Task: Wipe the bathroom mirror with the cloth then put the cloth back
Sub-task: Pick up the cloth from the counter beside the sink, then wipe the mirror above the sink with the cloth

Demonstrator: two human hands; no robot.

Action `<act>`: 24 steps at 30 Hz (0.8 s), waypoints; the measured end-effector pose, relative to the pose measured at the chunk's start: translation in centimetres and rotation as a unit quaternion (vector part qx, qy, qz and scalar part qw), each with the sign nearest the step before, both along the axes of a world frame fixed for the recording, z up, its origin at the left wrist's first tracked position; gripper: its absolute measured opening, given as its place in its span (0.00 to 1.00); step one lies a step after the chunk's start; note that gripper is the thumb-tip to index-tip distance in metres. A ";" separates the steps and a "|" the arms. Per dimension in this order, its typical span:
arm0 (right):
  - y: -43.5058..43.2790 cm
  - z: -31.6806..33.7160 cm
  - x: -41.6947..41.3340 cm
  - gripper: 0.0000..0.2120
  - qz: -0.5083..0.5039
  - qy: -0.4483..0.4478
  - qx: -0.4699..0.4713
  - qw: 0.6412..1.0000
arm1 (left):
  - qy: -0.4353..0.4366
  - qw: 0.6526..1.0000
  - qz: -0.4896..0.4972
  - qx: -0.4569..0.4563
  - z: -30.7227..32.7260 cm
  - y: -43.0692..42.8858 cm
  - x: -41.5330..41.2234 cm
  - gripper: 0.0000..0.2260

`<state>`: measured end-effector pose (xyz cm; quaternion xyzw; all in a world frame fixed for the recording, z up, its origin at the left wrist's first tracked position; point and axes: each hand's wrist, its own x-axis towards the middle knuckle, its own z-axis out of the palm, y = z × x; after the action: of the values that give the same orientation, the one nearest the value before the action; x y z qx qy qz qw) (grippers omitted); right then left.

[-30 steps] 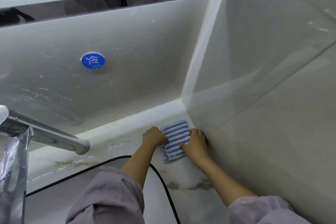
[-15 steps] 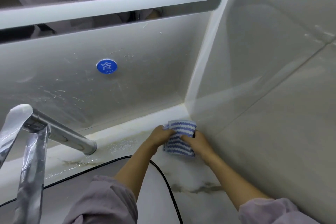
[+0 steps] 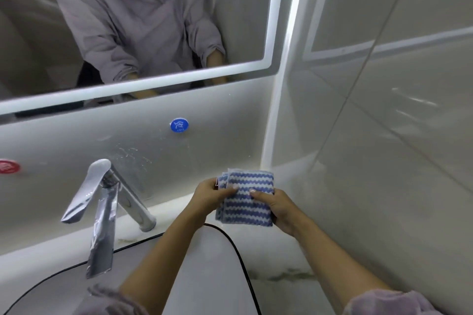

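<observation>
Now the folded blue-and-white wavy-striped cloth (image 3: 247, 199) sits between both hands, raised above the white marble table (image 3: 281, 258) near the right wall corner, below the light-framed bathroom mirror (image 3: 243, 7). The left hand (image 3: 208, 197) pinches its left edge and the right hand (image 3: 277, 206) grips its right side, thumbs on top. To wipe well, keep the folds flat, gather the pad into one palm and press evenly — probably starting high on the glass.

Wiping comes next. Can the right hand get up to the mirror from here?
Probably yes: right hand and left hand hold the cloth below the mirror, bare wall between; the faucet stands off left.
</observation>
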<state>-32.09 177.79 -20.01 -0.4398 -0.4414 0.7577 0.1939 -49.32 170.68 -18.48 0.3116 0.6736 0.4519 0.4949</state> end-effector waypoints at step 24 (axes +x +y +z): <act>-12.5 9.4 -2.3 0.13 0.221 0.038 0.131 0.966 | -0.034 0.970 0.219 0.100 7.5 -19.1 2.6 0.22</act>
<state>-34.39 165.26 -10.66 -0.2730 -0.6154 0.7334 0.0947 -46.68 151.55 -10.99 0.1893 0.6596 0.6247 0.3727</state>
